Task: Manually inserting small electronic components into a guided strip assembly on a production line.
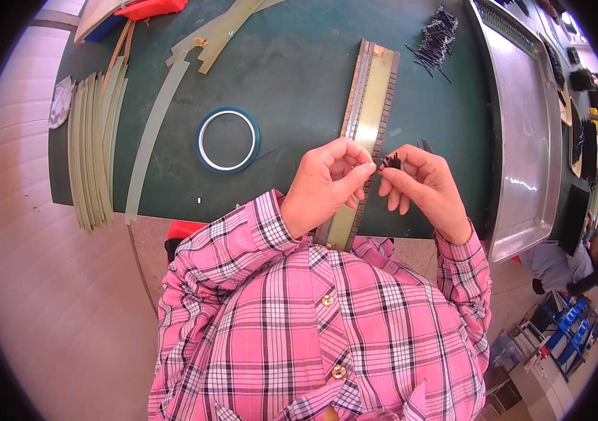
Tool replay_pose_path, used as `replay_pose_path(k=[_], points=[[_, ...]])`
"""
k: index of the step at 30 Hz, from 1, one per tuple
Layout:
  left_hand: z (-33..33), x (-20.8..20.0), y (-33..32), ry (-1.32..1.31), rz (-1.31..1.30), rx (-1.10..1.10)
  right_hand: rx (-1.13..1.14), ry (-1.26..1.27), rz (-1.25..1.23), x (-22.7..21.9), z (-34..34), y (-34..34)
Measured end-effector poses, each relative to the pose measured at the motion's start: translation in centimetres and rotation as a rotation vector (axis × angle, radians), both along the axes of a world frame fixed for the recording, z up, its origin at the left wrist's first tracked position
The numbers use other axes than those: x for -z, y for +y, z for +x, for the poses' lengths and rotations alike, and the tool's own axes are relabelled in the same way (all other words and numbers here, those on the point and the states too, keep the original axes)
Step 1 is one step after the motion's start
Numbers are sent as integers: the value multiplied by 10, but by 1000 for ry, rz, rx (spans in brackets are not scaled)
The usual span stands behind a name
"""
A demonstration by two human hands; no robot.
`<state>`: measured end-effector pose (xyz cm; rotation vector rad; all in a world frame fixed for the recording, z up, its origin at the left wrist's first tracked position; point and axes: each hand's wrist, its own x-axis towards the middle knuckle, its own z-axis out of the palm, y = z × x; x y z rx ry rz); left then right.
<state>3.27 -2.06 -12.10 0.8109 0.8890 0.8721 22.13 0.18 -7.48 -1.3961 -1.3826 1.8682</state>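
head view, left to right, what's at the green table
bundle of pale green strips, single pale green strip, blue tape roll, long yellow-green notched bar, pile of thin black pieces, shiny rectangular metal tray

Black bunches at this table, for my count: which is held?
The small bunch in the right hand; the larger heap lies on the table.

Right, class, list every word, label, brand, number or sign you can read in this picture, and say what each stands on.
None: no text can be read here.
Blue tape roll: no lettering shows.
Notched bar: none legible.
Black pieces in the right hand: too small to show any.
Metal tray: glare, no readable marks.
Blue shelving in the background: too small and blurred to tell.
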Motion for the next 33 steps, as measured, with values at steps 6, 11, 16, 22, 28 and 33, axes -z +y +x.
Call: replay_pose_path(k=[6, 11, 16, 22, 28, 33], points=[[-3, 0, 7, -45, -27, -64, 28, -18, 27, -6, -9, 10], [-5, -8, 34, 58, 7, -49, -8, -158, 90, -19, -7, 41], [-10, -1, 77, 495, 426, -125, -14, -255, 231, -22, -5, 96], [-7, -13, 109, 822, 755, -251, -50, -334, 369, -24, -12, 128], [-4, -25, 110, 857, 833, -311, -70, -367, 396, -35, -13, 124], [-3, -23, 111, 836, 829, -326, -64, -370, 398, -32, -11, 123]])
